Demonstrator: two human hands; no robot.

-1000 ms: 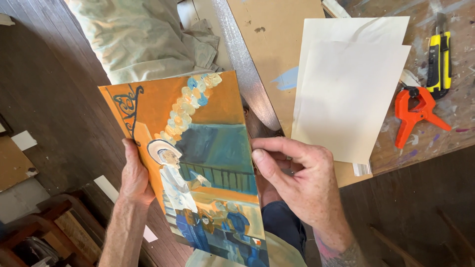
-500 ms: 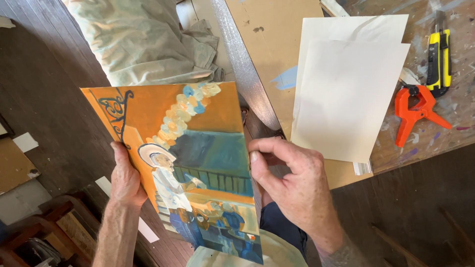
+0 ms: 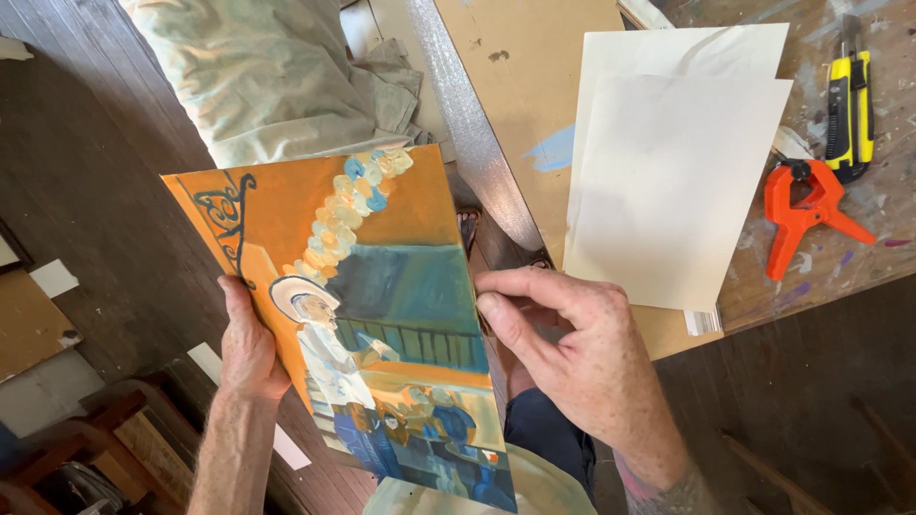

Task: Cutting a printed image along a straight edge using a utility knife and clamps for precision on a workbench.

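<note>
The wooden workbench (image 3: 840, 286) fills the upper right of your view, its top stained with paint. A pale crumpled cloth (image 3: 277, 81) lies at the upper left, over the dark plank floor. On the bench rests a brown cardboard sheet (image 3: 525, 86) with a blue smear, and on top of that a stack of cream paper sheets (image 3: 668, 181).

In front of you, off the bench and above your lap, you hold the painting (image 3: 372, 305), an orange and blue canvas showing a figure in a white hat, tilted with its top edge away from you. Your left hand (image 3: 250, 348) is closed around its left edge, thumb on the painted face. Your right hand (image 3: 572, 348) pinches its right edge, fingers curled together on it.

To the right of the paper lie an orange spring clamp (image 3: 806, 215) and, just beyond it, a yellow and black utility knife (image 3: 849, 100).
</note>
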